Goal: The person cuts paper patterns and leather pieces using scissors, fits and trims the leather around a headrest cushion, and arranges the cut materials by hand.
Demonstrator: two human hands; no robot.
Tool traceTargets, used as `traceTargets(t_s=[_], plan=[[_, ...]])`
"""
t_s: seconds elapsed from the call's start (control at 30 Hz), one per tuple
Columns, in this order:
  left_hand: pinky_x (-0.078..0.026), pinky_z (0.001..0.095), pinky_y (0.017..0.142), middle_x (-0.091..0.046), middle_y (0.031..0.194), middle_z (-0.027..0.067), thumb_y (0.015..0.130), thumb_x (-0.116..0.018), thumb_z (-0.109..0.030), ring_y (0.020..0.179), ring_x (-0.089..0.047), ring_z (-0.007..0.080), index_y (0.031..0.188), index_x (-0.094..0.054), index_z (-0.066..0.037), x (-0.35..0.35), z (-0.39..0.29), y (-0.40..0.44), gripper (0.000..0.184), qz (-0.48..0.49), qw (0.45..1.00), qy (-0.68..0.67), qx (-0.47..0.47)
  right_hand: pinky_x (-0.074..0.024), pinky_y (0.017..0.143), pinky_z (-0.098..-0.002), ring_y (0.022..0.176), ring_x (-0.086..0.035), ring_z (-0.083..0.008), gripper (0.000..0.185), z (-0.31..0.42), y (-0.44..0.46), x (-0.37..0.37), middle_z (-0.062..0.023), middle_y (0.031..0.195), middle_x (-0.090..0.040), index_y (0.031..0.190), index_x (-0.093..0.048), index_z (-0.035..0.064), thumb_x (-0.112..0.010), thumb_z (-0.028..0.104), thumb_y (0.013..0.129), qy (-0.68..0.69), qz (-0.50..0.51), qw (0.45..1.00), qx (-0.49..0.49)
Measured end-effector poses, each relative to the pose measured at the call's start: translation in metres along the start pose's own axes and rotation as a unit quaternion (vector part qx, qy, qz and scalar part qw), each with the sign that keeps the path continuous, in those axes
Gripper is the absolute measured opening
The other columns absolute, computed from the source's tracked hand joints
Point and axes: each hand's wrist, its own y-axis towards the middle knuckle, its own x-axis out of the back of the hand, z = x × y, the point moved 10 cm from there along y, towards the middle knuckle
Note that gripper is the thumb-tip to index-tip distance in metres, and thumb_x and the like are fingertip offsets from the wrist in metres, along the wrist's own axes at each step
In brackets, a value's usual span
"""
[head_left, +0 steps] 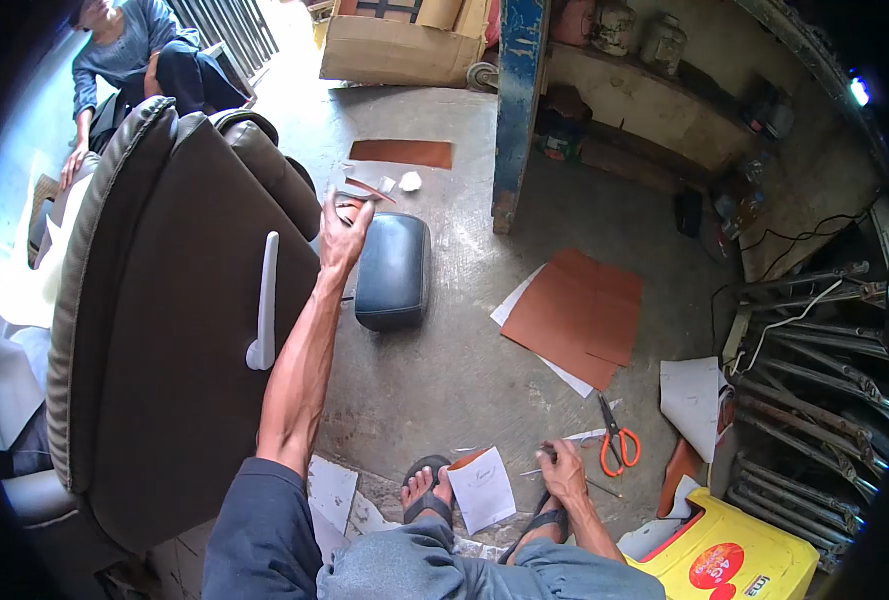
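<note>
My left hand (343,240) reaches forward past the dark headrest-like cushion (392,270). Its fingers curl around a small reddish-brown scrap (349,209), partly hidden by the hand. Just beyond lie a thin brown strip (371,190) and a white wad (410,181). My right hand (562,472) is low by my right foot, fingers closed; a thin dark item seems to be in them, too small to name. Orange-handled scissors (617,445) lie to its right. A white-backed piece with handwriting (484,490) rests between my feet.
A large dark seat (194,300) with a pale lever fills the left. Brown sheets (574,315) and a brown rectangle (401,153) lie on the floor. A blue post (516,110), metal frames (814,390) and a yellow stool (734,550) stand rightward. Another person (144,60) sits at upper left.
</note>
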Motion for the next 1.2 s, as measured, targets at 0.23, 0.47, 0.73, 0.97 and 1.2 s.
traceTargets(t_s=[0.23, 0.47, 0.73, 0.97, 1.2], plan=[[-0.041, 0.0439, 0.111, -0.051, 0.14, 0.0349, 0.077, -0.071, -0.07, 0.13, -0.054, 0.0424, 0.157, -0.006, 0.007, -0.051, 0.076, -0.123, 0.129, 0.281, 0.944, -0.003, 0.17, -0.0496, 0.089, -0.0446, 0.1, -0.059, -0.0351, 0.063, 0.052, -0.015, -0.055, -0.0192, 0.112, -0.059, 0.132, -0.058, 0.0059, -0.077, 0.041, 0.084, -0.076, 0.076, 0.99, 0.096], [-0.049, 0.0485, 0.102, -0.052, 0.13, 0.0425, 0.074, -0.078, -0.064, 0.118, -0.059, 0.0515, 0.144, -0.01, 0.013, -0.059, 0.041, -0.241, 0.124, 0.205, 0.939, -0.016, 0.277, -0.0478, 0.09, -0.046, 0.103, -0.057, -0.0364, 0.047, 0.075, -0.01, -0.088, -0.018, 0.109, -0.059, 0.119, -0.064, 0.0068, -0.079, 0.031, 0.081, -0.176, 0.116, 0.96, 0.186], [-0.061, 0.0417, 0.08, -0.054, 0.126, 0.0254, 0.097, -0.068, -0.032, 0.106, -0.066, 0.0327, 0.139, -0.019, 0.003, -0.096, 0.004, -0.421, 0.073, 0.282, 0.749, -0.334, 0.499, -0.054, 0.082, -0.0393, 0.096, -0.072, -0.0287, 0.033, 0.087, -0.016, -0.037, -0.0162, 0.106, -0.074, 0.12, -0.069, 0.0076, -0.07, 0.024, 0.092, 0.061, 0.302, 0.951, 0.034], [-0.051, 0.0368, 0.088, -0.069, 0.108, 0.0091, 0.096, -0.067, -0.029, 0.101, -0.064, 0.0202, 0.118, -0.067, -0.005, -0.034, -0.108, -0.376, 0.032, 0.522, 0.782, -0.312, 0.133, -0.0534, 0.072, -0.0315, 0.08, -0.068, -0.0137, 0.019, 0.161, 0.014, 0.045, -0.0097, 0.086, -0.073, 0.104, -0.073, 0.0023, -0.071, 0.018, 0.093, 0.087, 0.241, 0.966, 0.043], [-0.051, 0.0376, 0.082, -0.07, 0.094, 0.0071, 0.086, -0.076, -0.013, 0.09, -0.061, 0.024, 0.104, -0.071, -0.005, -0.01, -0.134, -0.331, 0.021, 0.456, 0.864, -0.211, -0.023, -0.0553, 0.081, -0.0353, 0.092, -0.07, -0.0263, 0.034, 0.212, 0.022, 0.07, -0.0094, 0.102, -0.071, 0.115, -0.073, 0.0082, -0.08, 0.018, 0.084, 0.165, 0.155, 0.961, 0.162]])
